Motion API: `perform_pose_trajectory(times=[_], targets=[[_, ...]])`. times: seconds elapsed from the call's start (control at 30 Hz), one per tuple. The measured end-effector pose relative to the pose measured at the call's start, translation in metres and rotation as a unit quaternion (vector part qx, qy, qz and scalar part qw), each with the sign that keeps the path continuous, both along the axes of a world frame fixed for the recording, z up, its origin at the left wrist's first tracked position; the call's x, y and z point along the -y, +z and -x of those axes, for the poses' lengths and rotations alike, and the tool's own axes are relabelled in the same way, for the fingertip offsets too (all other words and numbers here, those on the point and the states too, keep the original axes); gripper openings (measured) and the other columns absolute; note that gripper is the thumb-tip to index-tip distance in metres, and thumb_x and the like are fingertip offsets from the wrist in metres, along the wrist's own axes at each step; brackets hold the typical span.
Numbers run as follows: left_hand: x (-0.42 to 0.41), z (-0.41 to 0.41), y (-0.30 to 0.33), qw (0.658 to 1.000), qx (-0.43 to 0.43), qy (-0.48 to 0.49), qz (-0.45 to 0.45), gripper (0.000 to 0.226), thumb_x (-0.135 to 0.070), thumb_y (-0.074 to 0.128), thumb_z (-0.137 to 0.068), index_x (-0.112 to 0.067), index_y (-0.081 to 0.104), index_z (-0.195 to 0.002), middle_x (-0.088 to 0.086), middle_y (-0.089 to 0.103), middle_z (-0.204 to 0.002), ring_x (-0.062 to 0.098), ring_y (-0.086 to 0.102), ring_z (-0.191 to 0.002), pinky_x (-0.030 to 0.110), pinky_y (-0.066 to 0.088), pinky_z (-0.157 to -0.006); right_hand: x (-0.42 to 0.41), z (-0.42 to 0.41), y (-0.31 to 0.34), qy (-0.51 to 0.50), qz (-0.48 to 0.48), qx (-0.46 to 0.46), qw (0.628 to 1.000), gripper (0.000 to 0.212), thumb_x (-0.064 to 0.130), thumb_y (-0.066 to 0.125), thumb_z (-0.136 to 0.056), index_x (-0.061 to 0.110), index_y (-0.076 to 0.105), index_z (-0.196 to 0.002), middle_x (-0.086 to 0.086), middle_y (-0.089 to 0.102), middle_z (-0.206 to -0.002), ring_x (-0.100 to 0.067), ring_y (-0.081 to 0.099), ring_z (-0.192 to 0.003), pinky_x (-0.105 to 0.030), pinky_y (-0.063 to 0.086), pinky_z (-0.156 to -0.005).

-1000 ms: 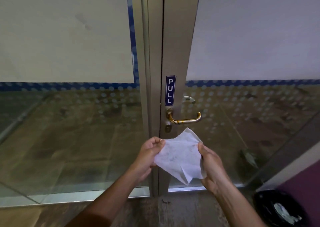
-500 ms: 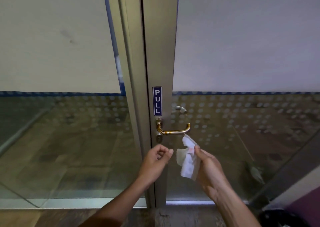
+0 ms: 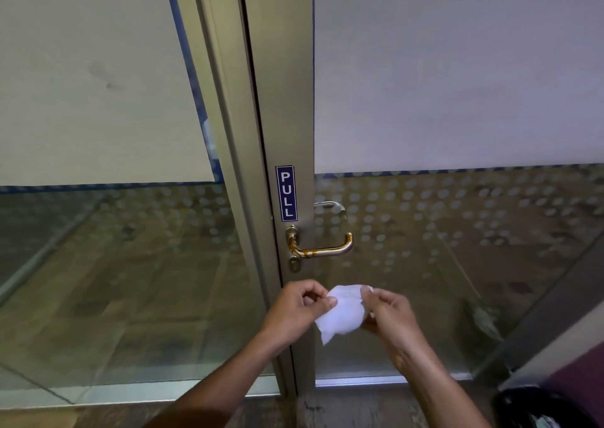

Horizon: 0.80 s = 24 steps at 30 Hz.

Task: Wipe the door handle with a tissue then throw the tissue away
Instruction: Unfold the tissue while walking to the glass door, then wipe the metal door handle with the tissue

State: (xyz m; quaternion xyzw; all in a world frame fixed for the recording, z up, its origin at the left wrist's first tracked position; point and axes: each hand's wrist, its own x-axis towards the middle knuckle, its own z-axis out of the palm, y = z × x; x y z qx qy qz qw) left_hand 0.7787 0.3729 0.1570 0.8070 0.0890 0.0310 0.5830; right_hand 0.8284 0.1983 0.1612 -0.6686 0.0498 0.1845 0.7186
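Nearest us, below the door handle (image 3: 322, 247): both hands pinch the tissue (image 3: 343, 311) between them, left hand (image 3: 299, 310) at its left edge, right hand (image 3: 390, 313) at its right. We judge it light, limp and easily torn (probably best bunched into a pad before rubbing). The handle itself, a brassy lever, looks rigid and smooth; we would wrap the tissue around its horizontal bar. Just above the handle, a blue sticker (image 3: 286, 193) reads "PULL". No brand is legible.

both bare forearms reach forward; left hand (image 3: 299, 308) and right hand (image 3: 390, 311) are raised close together, fingers curled in a pinch.
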Motion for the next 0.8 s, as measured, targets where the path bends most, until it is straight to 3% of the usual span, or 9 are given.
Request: perform_pose_trajectory(times=[0.07, 0.17, 0.27, 0.37, 0.43, 0.57, 0.7, 0.8], targets=[[-0.009, -0.005, 0.004, 0.999, -0.009, -0.031, 0.005, 0.015, -0.026, 0.081, -0.084, -0.027, 0.070, -0.074, -0.013, 0.063, -0.061, 0.002, 0.054, -0.059, 0.022, 0.043, -0.061, 0.000, -0.001, -0.009, -0.006, 0.090, 0.051, 0.995, 0.016, 0.007, 0.059, -0.096, 0.000, 0.072, -0.100, -0.011, 0.074, -0.090, -0.024, 0.067, -0.085, -0.026, 0.054, -0.072], [-0.021, -0.013, 0.010, 0.996, -0.024, -0.080, -0.014, 0.016, -0.020, 0.086, -0.078, -0.022, 0.070, -0.076, -0.011, 0.064, -0.059, 0.000, 0.052, -0.053, 0.017, 0.041, -0.055, -0.004, 0.003, -0.011, -0.042, 0.276, 0.222, 0.934, 0.043, 0.002, 0.062, -0.087, 0.015, 0.061, -0.128, 0.002, 0.061, -0.119, -0.014, 0.059, -0.108, -0.028, 0.046, -0.092], [-0.034, -0.020, 0.016, 0.987, -0.033, -0.154, -0.038, 0.014, -0.013, 0.085, -0.079, -0.019, 0.072, -0.081, -0.009, 0.068, -0.066, 0.001, 0.057, -0.058, 0.019, 0.044, -0.059, -0.013, 0.009, 0.000, 0.034, 0.222, 0.327, 0.918, 0.043, 0.004, 0.062, -0.088, 0.025, 0.065, -0.126, 0.013, 0.061, -0.129, 0.000, 0.055, -0.120, -0.023, 0.043, -0.103], [-0.048, -0.027, 0.019, 0.971, -0.024, -0.223, -0.084, 0.014, -0.008, 0.080, -0.082, -0.021, 0.077, -0.084, -0.015, 0.071, -0.072, -0.003, 0.062, -0.069, 0.022, 0.049, -0.072, -0.028, 0.017, 0.008, 0.187, 0.175, 0.259, 0.931, 0.035, 0.029, 0.068, -0.092, 0.029, 0.065, -0.127, 0.016, 0.067, -0.125, 0.005, 0.059, -0.118, -0.025, 0.048, -0.102], [-0.057, -0.030, 0.020, 0.962, -0.020, -0.244, -0.119, 0.016, -0.005, 0.076, -0.083, -0.020, 0.079, -0.088, -0.015, 0.070, -0.072, -0.005, 0.060, -0.068, 0.018, 0.046, -0.071, -0.038, 0.021, 0.006, 0.223, 0.145, 0.227, 0.937, 0.040, 0.028, 0.071, -0.089, 0.025, 0.064, -0.129, 0.012, 0.071, -0.122, -0.003, 0.063, -0.118, -0.030, 0.049, -0.101], [-0.072, -0.032, 0.022, 0.955, -0.009, -0.265, -0.129, 0.015, -0.006, 0.077, -0.084, -0.020, 0.078, -0.089, -0.016, 0.069, -0.072, -0.007, 0.057, -0.067, 0.015, 0.043, -0.067, -0.052, 0.024, 0.001, 0.180, 0.100, 0.178, 0.962, 0.034, 0.018, 0.077, -0.083, 0.019, 0.071, -0.117, -0.004, 0.077, -0.107, -0.021, 0.071, -0.106, -0.040, 0.054, -0.095], [-0.085, -0.035, 0.027, 0.951, 0.000, -0.289, -0.113, 0.019, -0.004, 0.076, -0.084, -0.020, 0.076, -0.095, -0.020, 0.070, -0.074, -0.010, 0.060, -0.071, 0.011, 0.045, -0.070, -0.063, 0.024, 0.002, 0.132, 0.124, 0.156, 0.971, 0.012, 0.016, 0.080, -0.081, 0.008, 0.075, -0.089, -0.002, 0.072, -0.074, -0.009, 0.058, -0.066, -0.025, 0.042, -0.061], [-0.098, -0.043, 0.037, 0.952, 0.038, -0.277, -0.123, 0.024, -0.012, 0.077, -0.086, -0.023, 0.072, -0.107, -0.008, 0.074, -0.094, 0.003, 0.067, -0.084, 0.027, 0.056, -0.081, -0.065, 0.023, 0.008, 0.083, 0.150, 0.133, 0.976, 0.009, 0.012, 0.077, -0.084, 0.004, 0.071, -0.084, -0.002, 0.069, -0.069, -0.010, 0.055, -0.059, -0.021, 0.040, -0.054]])
